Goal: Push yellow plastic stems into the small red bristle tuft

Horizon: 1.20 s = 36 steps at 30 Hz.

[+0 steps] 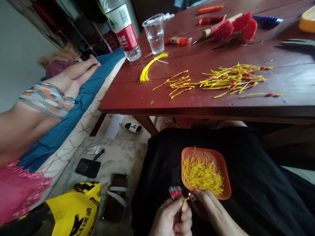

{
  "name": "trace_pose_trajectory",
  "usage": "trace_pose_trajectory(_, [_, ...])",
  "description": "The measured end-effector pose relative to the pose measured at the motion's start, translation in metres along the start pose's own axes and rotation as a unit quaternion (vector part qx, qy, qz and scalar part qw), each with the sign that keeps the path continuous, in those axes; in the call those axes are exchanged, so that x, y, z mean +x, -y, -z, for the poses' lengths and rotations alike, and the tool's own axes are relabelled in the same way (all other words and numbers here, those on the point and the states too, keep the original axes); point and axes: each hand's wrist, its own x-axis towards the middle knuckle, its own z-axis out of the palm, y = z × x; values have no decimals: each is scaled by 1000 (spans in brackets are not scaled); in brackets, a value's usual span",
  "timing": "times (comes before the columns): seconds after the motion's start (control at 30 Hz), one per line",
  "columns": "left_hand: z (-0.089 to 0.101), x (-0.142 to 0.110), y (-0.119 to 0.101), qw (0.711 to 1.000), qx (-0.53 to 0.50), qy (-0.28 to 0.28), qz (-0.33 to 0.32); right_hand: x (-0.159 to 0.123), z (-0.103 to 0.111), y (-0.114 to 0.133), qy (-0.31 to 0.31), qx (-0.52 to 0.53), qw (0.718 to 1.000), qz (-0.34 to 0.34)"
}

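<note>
My left hand pinches a short yellow cord with a red bead on it, close to its tip. A dark-rimmed bundle with red strands pokes up behind these fingers; its kind is unclear. Just beside it, my right hand is closed around a small object with a shiny metal end, which looks like a lighter and is mostly covered by the fingers. On my lap an orange tray holds many loose yellow cords, touching or nearly touching my right hand.
On the red table lie beaded yellow cords, a tied yellow bundle, red bead bunches, a plastic cup and a water bottle. At left, a person lies on a bed; a phone rests on the seat.
</note>
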Motion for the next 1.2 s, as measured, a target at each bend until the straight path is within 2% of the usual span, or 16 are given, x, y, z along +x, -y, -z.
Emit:
trace_pose_trajectory(0.53, [0,1,0,1000,4,-9,3,-2,-3,7,-2,23,999,-22])
trace_pose_trajectory(1.1, [5,2,1,999,18,23,-12,-2,-5,11,-17,48,998,-31])
trace_pose_trajectory(1.2, [9,3,2,998,35,43,-34,-1,-4,13,-25,52,996,-63])
